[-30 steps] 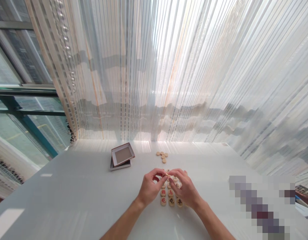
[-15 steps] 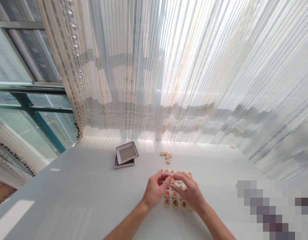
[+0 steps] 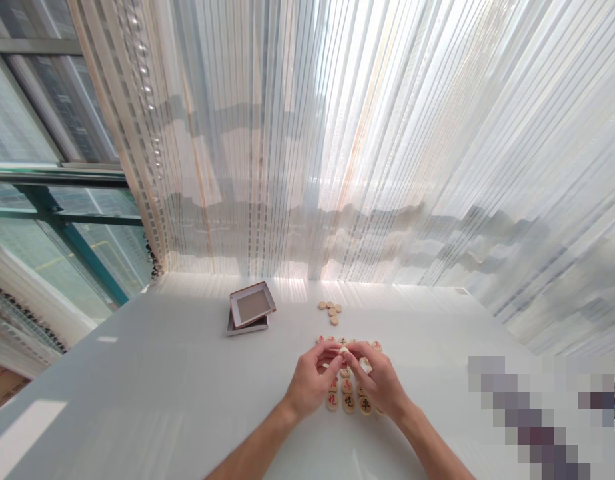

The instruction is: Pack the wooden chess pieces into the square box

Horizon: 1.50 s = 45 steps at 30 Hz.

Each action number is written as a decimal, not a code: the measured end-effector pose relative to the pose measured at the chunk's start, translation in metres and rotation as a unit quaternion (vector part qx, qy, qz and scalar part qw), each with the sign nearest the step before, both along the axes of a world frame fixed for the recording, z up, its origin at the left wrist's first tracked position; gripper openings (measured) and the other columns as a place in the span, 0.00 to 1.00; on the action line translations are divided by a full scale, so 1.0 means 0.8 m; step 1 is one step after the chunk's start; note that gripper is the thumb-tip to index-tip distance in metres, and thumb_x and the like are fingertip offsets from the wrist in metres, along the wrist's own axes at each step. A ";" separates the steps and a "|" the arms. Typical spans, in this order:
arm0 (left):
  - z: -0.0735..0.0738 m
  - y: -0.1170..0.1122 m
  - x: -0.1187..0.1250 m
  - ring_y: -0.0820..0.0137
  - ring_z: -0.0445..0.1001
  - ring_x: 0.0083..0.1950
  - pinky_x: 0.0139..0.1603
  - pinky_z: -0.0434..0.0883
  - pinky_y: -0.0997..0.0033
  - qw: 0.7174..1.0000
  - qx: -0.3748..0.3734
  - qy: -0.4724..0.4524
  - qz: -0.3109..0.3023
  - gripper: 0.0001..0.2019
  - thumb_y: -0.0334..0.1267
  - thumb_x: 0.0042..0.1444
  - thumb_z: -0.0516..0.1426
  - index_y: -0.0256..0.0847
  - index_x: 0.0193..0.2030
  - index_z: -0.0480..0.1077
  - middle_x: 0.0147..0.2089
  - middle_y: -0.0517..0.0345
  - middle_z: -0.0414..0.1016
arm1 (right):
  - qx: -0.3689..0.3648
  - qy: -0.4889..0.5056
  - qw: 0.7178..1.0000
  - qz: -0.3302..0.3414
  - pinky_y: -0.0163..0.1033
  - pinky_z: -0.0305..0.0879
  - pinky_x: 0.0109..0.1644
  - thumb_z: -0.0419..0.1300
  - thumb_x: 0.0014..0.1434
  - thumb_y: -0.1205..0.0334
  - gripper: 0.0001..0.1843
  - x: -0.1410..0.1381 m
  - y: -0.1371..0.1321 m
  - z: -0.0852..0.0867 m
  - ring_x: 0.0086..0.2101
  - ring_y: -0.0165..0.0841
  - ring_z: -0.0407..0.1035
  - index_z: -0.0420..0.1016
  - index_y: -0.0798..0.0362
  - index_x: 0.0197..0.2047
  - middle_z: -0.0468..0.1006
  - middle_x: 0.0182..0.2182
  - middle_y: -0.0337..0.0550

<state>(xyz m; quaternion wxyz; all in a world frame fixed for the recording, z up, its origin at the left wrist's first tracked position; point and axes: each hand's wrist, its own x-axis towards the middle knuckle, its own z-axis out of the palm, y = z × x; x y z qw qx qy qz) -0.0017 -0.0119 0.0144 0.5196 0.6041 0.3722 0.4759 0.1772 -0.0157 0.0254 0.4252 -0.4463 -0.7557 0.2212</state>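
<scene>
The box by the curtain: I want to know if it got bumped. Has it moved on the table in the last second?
No. The box keeps its place relative to the small cluster of blank pieces beside it; only the camera shifted.

This looks like a room in a home or a high-rise flat, set up by a window. Sheer striped curtains [image 3: 367, 147] fill the upper frame, with a large glazed window [image 3: 47, 173] and its green frame at the upper left showing buildings outside. At the bottom a plain white table [image 3: 152, 387] carries wooden Chinese chess pieces [image 3: 348, 403] and a small open box [image 3: 250, 310], a leisure setting.
</scene>
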 end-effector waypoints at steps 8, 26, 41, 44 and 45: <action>0.004 0.001 -0.003 0.64 0.81 0.42 0.44 0.79 0.66 0.999 0.021 0.011 0.032 0.13 0.47 0.63 0.59 0.41 0.47 0.75 0.44 0.50 0.82 | 0.010 -0.018 1.000 0.013 0.41 0.72 0.43 0.56 0.67 0.59 0.10 0.000 -0.003 0.005 0.35 0.37 0.75 0.76 0.47 0.48 0.81 0.36 0.44; -0.003 0.011 -0.006 0.65 0.79 0.41 0.43 0.77 0.67 0.999 0.002 -0.034 0.037 0.14 0.45 0.58 0.64 0.38 0.43 0.73 0.41 0.51 0.79 | 0.039 -0.018 0.999 0.012 0.40 0.72 0.43 0.59 0.66 0.62 0.12 0.003 -0.001 -0.004 0.35 0.34 0.74 0.72 0.46 0.53 0.78 0.38 0.42; 0.007 0.005 -0.007 0.67 0.78 0.41 0.46 0.78 0.66 0.999 0.036 0.030 0.004 0.10 0.41 0.60 0.62 0.39 0.45 0.76 0.44 0.53 0.80 | 0.009 0.012 1.000 0.008 0.40 0.72 0.41 0.58 0.66 0.60 0.04 0.000 -0.001 -0.003 0.33 0.35 0.73 0.71 0.48 0.44 0.78 0.33 0.41; 0.008 0.004 -0.008 0.67 0.79 0.41 0.45 0.77 0.67 0.998 0.045 0.045 -0.002 0.10 0.40 0.61 0.61 0.39 0.46 0.76 0.45 0.53 0.80 | -0.003 0.019 1.000 0.012 0.40 0.72 0.41 0.58 0.66 0.60 0.03 0.000 -0.001 -0.001 0.33 0.34 0.74 0.71 0.48 0.43 0.79 0.33 0.41; 0.009 0.004 -0.008 0.67 0.79 0.41 0.45 0.77 0.67 0.998 0.046 0.050 -0.002 0.10 0.40 0.61 0.61 0.40 0.47 0.76 0.45 0.53 0.80 | -0.008 0.022 1.000 0.013 0.39 0.72 0.40 0.57 0.67 0.60 0.04 0.000 -0.001 -0.001 0.33 0.34 0.74 0.71 0.49 0.43 0.79 0.33 0.41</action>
